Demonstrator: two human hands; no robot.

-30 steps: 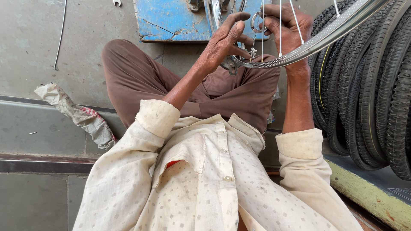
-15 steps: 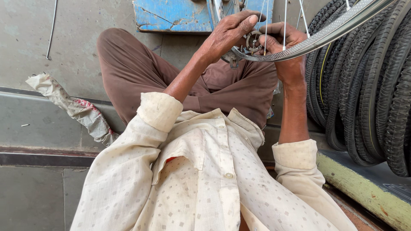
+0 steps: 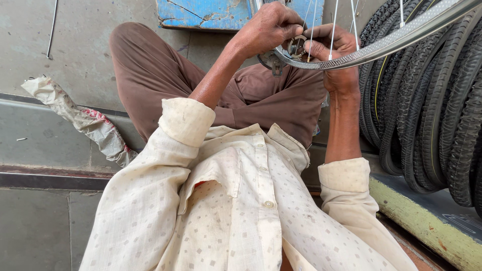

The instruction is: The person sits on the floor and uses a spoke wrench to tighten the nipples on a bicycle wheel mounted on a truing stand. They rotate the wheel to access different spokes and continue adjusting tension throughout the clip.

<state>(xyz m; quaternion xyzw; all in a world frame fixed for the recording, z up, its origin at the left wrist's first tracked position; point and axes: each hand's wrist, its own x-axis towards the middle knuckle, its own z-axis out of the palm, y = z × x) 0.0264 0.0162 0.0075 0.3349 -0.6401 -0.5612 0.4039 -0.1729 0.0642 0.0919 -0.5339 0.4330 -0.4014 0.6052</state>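
Both hands work at the hub [image 3: 296, 46] in the upper middle of the frame: left hand [image 3: 266, 27] pinches it, right hand [image 3: 336, 50] grips beside the rim [image 3: 381, 47]. Spoke fitting seems in hand; next calls for fine fingertip alignment.

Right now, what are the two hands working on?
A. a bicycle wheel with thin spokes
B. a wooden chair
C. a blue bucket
A: the left hand and right hand meet at the hub of a bicycle wheel, with its metal rim and thin spokes.

Cream dotted button shirt [image 3: 241, 211], sleeves rolled to elbows, brown trousers [image 3: 165, 75]
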